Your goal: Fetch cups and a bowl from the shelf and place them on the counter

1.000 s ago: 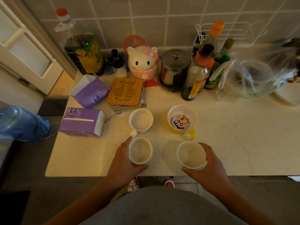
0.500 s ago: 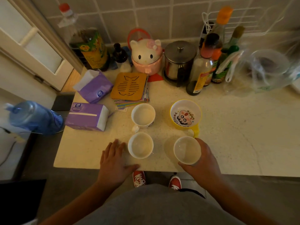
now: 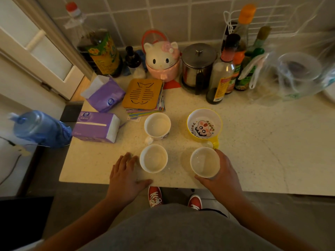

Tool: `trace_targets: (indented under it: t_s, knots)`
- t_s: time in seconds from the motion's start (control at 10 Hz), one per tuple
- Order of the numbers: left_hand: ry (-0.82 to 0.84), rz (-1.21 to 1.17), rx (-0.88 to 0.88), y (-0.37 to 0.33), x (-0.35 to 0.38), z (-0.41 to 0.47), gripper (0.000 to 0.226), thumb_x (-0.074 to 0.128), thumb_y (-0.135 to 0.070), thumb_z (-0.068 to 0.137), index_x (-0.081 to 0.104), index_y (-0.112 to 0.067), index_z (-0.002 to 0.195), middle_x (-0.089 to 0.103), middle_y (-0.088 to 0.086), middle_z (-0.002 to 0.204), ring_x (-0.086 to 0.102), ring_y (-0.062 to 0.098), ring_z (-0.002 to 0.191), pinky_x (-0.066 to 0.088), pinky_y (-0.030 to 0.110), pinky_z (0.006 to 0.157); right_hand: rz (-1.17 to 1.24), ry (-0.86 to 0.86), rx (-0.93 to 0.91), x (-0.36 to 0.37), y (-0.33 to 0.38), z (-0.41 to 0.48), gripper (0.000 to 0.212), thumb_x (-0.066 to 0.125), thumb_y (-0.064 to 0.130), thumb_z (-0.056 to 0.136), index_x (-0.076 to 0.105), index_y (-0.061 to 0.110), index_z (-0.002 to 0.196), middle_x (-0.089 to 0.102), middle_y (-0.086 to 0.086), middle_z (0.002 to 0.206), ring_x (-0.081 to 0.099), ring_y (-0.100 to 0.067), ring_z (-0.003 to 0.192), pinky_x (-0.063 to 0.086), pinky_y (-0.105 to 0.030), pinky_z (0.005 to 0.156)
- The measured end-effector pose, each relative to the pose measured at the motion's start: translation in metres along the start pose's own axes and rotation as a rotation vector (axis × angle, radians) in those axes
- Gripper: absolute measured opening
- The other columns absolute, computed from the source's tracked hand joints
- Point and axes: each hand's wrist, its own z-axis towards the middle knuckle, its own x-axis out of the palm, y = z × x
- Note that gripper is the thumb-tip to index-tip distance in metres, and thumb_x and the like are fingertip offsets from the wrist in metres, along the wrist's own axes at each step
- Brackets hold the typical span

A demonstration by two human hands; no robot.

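- left hand (image 3: 125, 178): palm down, flat, fingers (image 3: 126, 158) loosely spread and pointing away from the body, thumb (image 3: 145, 182) out to the right. Holds nothing.
- left forearm: bare, runs in from lower left.
- right hand (image 3: 222, 175): curled round the right side of a white cup (image 3: 204, 162), thumb along its near rim, fingers wrapped round the far side.
- right forearm: bare, comes in from lower right.
- both hands roughly level, well apart.
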Motion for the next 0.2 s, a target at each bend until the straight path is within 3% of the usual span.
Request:
trace_targets:
  t_s: [0.1,0.2]
  knots:
    - [-0.026,-0.029,0.005,-0.001,0.001,-0.002,0.105,0.054,-0.087,0.059,0.029,-0.031,0.144,0.030,0.005,0.156,0.026,0.029,0.144,0.030,0.055,0.111,-0.011,0.016,0.003,-0.003,0.006,-0.003,0.106,0.082,0.061,0.050,0.027,0.039,0.138,0.047,0.010,0.131,0.043,-0.001,0.110,0.041,-0.027,0.084]
    - [-0.094,-0.120,0.005,-0.004,0.004,-0.013,0.078,0.058,-0.073,0.072,0.039,-0.030,0.134,0.043,0.003,0.147,0.038,0.022,0.134,0.038,0.048,0.106,-0.044,-0.026,-0.032,-0.015,0.013,-0.008,0.111,0.086,0.054,0.049,0.028,0.031,0.141,0.043,0.009,0.133,0.039,-0.004,0.117,0.044,-0.035,0.094]
